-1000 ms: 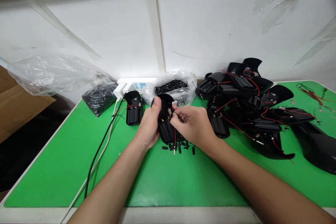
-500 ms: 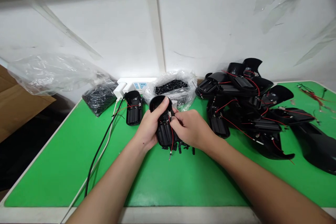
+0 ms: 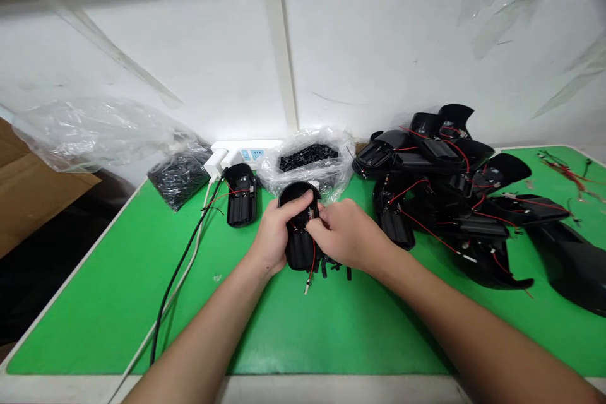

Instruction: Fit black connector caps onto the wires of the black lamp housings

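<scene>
The black plastic housing (image 3: pixel 298 251) sits in the closed left hand (image 3: pixel 278 233), just above the green table (image 3: pixel 142 322); contact cannot be confirmed. The right hand (image 3: pixel 345 233) is curled at its upper edge, its pinched item hidden. A red wire (image 3: pixel 312 265) hangs over small black pieces (image 3: pixel 336 271). A second housing (image 3: pixel 240 196) lies left; a heap of housings (image 3: pixel 440 196) lies right.

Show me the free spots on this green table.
Bare green tabletop lies in front of your left hand and right hand, and left of the black cable. Crowded: the heap of black housings at right, and the bag of black parts behind your hands.
</scene>
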Action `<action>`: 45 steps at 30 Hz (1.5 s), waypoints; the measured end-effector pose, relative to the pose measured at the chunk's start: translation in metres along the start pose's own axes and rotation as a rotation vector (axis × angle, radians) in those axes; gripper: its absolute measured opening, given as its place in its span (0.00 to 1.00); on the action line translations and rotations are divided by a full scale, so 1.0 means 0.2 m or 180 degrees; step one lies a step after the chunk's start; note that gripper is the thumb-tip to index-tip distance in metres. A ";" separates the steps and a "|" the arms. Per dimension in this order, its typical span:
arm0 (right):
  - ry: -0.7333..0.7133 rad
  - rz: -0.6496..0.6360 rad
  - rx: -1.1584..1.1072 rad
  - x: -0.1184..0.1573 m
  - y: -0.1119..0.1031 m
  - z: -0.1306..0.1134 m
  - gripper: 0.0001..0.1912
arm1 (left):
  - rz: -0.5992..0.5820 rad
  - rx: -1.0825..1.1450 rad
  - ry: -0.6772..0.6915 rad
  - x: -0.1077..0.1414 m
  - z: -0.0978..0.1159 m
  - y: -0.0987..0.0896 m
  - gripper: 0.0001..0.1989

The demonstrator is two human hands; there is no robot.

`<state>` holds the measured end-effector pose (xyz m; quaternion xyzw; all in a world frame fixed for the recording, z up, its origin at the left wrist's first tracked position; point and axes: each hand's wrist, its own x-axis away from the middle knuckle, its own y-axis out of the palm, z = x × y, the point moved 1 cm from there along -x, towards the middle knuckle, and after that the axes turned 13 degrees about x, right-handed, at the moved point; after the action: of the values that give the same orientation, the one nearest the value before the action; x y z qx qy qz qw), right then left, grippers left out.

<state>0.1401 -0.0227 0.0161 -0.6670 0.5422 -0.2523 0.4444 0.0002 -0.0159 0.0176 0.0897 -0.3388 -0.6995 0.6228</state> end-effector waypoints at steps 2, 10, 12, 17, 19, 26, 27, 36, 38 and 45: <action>0.0033 -0.0002 0.0071 0.00 0.00 0.00 0.18 | -0.0012 -0.0091 0.0087 0.00 -0.01 0.00 0.16; -0.0224 0.0014 0.0114 0.02 -0.02 -0.01 0.14 | -0.0030 0.0040 0.0149 0.00 -0.03 0.00 0.16; -0.0291 0.0028 0.0116 0.02 -0.03 -0.01 0.16 | -0.0027 0.0060 0.0156 0.00 -0.03 0.00 0.17; -0.0450 -0.0088 0.0150 0.01 -0.03 -0.01 0.19 | 0.0072 0.0113 0.0148 0.01 -0.04 0.00 0.19; -0.0520 -0.0170 0.0272 0.01 -0.04 -0.01 0.19 | 0.0117 0.0102 0.0157 0.02 -0.04 0.01 0.19; -0.0425 -0.0152 0.0178 0.00 -0.05 -0.01 0.21 | 0.0121 0.0379 -0.0032 0.02 -0.01 0.02 0.21; -0.0361 -0.0135 0.0079 0.00 -0.05 -0.01 0.21 | 0.0104 0.0467 -0.0132 0.01 0.00 0.02 0.21; 0.0287 -0.0623 -0.2469 0.01 0.06 -0.04 0.19 | 0.0357 0.0602 0.0396 -0.02 0.02 0.01 0.25; 0.0370 -0.0574 -0.2656 0.00 0.07 -0.03 0.19 | 0.0457 0.0499 0.0780 -0.03 0.01 0.01 0.24; 0.0107 -0.0007 -0.1754 0.01 0.04 -0.02 0.19 | 0.0526 -0.0346 0.1677 -0.06 -0.01 -0.02 0.16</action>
<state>0.1328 -0.0262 0.0111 -0.7590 0.5969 -0.1068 0.2369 -0.0004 -0.0062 0.0100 0.2069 -0.1335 -0.6161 0.7482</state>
